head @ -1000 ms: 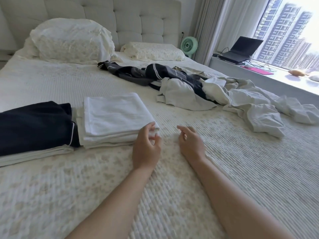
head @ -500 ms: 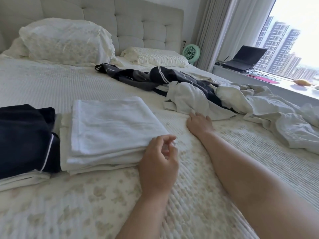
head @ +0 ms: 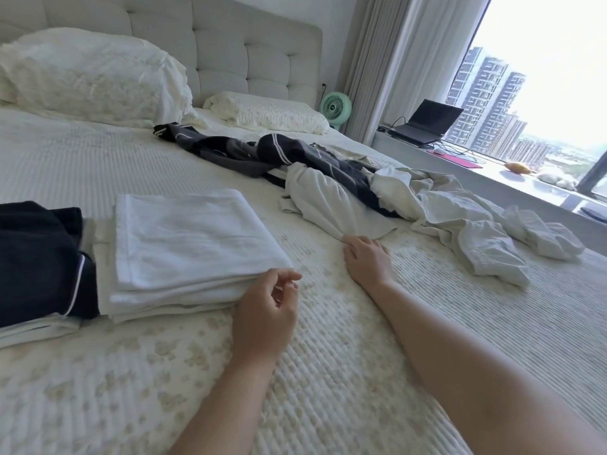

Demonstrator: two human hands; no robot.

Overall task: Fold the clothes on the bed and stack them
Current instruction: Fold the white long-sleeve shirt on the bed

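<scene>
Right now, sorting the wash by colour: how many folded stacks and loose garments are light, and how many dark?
Light folded stack: 1
Dark folded stack: 1
Loose dark striped garment: 1
Loose light garments: a tangled heap, at least 2, exact number unclear
Total: at least 5

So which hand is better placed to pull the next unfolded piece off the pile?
Right. The right hand is already at the edge of the white garment in the pile, seemingly pinching it. The left hand rests loosely curled beside the folded white stack, farther away.
</scene>
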